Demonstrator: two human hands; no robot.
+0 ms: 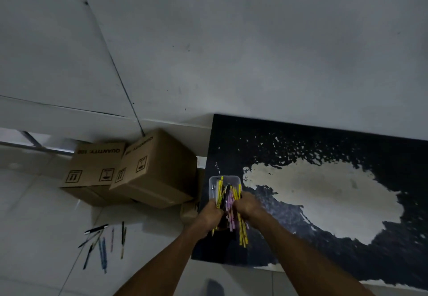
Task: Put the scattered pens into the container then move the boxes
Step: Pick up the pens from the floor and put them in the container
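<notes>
Yellow, pink and black pens made up the bunch of pens [231, 205] you held with both hands. Your left hand [209, 214] was curled tight round one side of the bunch, and your right hand [249, 205] was curled round the other side. The far ends of the pens poked into the clear container [214, 184], which stood by the left edge of the black table [347, 147]. More loose pens [104, 244] lay on the white floor [34, 226] to your left, well apart from the container. Two brown boxes [159, 170] sat close together on the floor, just beside the table.
</notes>
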